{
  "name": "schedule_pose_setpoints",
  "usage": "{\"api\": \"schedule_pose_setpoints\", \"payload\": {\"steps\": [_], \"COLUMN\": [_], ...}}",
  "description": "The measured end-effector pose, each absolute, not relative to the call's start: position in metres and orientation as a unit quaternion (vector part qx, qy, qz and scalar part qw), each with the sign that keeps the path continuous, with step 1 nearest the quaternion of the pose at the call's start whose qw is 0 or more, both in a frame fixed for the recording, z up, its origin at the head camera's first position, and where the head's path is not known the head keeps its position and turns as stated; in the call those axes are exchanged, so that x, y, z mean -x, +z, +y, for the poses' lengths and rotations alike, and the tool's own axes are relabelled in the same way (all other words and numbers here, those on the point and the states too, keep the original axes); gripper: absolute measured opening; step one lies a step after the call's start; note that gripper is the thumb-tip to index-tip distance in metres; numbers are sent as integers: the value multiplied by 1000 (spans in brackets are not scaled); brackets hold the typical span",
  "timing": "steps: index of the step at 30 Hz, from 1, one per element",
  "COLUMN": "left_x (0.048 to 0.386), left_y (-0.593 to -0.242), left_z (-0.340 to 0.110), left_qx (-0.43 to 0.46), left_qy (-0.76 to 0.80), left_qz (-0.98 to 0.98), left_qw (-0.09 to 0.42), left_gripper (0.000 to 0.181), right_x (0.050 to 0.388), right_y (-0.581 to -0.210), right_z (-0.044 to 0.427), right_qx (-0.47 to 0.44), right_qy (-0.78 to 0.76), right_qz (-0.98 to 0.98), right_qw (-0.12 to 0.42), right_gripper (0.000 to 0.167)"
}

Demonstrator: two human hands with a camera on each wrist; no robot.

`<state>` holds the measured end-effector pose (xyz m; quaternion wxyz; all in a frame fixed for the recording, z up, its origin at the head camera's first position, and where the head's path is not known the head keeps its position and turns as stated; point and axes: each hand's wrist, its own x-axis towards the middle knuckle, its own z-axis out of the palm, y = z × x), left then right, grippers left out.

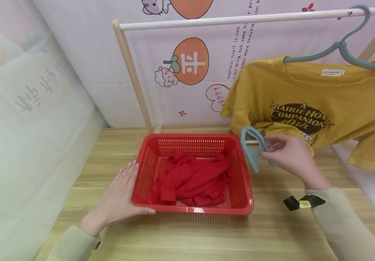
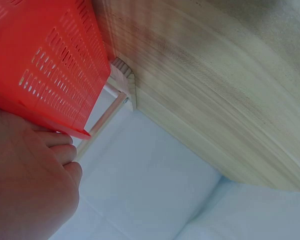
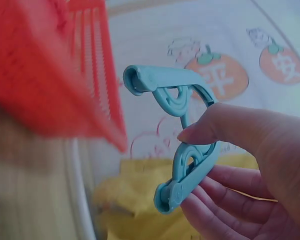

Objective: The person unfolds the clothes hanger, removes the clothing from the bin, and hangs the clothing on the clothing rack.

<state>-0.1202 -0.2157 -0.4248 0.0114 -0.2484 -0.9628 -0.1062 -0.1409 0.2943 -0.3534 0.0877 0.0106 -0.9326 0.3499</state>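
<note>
A red basket (image 1: pixel 192 209) holds crumpled red cloth (image 1: pixel 197 177). My left hand (image 1: pixel 117 199) lies along the basket's left side, fingers fairly straight against the rim, the thumb at its front left corner; in the left wrist view the hand (image 2: pixel 30 175) touches the rim of the basket (image 2: pixel 60 65). To the right of the basket, my right hand (image 1: pixel 291 156) pinches a folded blue-green hanger (image 1: pixel 250 150). In the right wrist view, thumb and fingers of the hand (image 3: pixel 250 165) grip the middle of the hanger (image 3: pixel 165 77), its two arms folded.
A yellow T-shirt (image 1: pixel 304 94) hangs on a blue-green hanger (image 1: pixel 317 56) from the white rail (image 1: pixel 207 22) of a wooden-legged rack (image 1: pixel 133 78) at the back. Everything stands on a wooden tabletop (image 1: pixel 180 239). White printed sheeting (image 1: pixel 102 54) covers the walls behind and at left.
</note>
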Motion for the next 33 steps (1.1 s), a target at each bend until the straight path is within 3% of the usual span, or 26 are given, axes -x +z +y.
{"api": "schedule_pose_setpoints", "payload": {"steps": [17,24,28,33], "left_x": [121,133,148,168], "left_y": [-426,-406,-386,-364], "left_z": [-217,-207,-192,-162], "left_qx": [251,271,275,242], "left_qy": [-108,-97,-133,-271], "left_qz": [-962,-957,-952,-932], "left_qw": [14,28,34,-9], "left_gripper": [145,146,139,121], "right_x": [179,188,190,192], "right_y": [-348,-353,-353,-352], "right_z": [220,202,194,186], "right_qx": [-78,-91,-93,-96], "right_qy": [416,436,434,427], "right_qz": [-902,-892,-893,-895], "right_qw": [80,75,75,82], "right_gripper": [39,43,44,44]}}
